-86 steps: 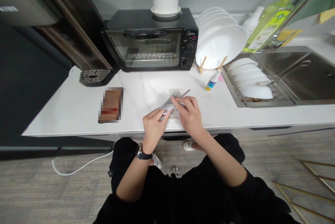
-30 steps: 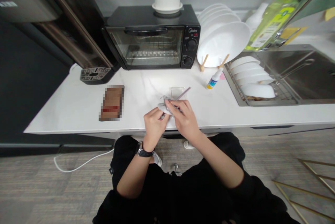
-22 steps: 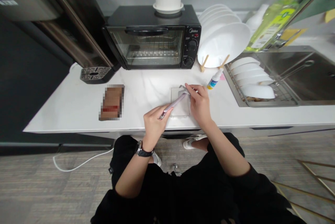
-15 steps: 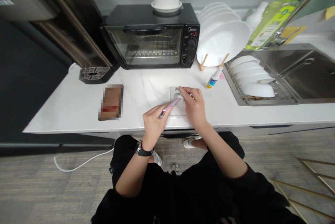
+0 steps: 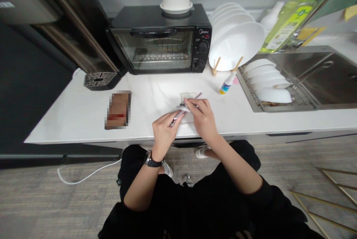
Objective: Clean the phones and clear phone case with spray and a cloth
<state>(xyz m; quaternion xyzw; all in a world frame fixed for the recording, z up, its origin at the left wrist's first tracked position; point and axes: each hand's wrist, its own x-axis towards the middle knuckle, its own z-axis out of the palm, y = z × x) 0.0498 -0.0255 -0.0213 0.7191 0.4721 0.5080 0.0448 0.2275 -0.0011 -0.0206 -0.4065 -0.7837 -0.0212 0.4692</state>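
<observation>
My left hand (image 5: 165,131) is closed around the lower left end of a slim lilac phone (image 5: 180,116), which is tilted nearly edge-on to me. Its far end sticks out past the fingers of my right hand (image 5: 203,117). That hand is closed on a crumpled whitish wipe (image 5: 182,108), pressed against the phone's upper face. My fingers hide part of the wipe and of the phone. Beneath both hands, a clear flat case (image 5: 188,95) lies on the white counter. A small spray bottle (image 5: 227,83) with a blue label and yellow base stands to the right.
A blurred-out brown item (image 5: 118,110) lies left on the counter (image 5: 69,116). Behind stand a dark drink machine (image 5: 100,79), a black toaster oven (image 5: 161,51) and racked white plates (image 5: 237,45). At right are bowls (image 5: 273,95) in a wire rack beside the sink (image 5: 320,79).
My right hand has slid the wipe down and left along the phone, towards my left hand. The phone's far end now shows beyond my right fingers. My left hand has barely moved.
</observation>
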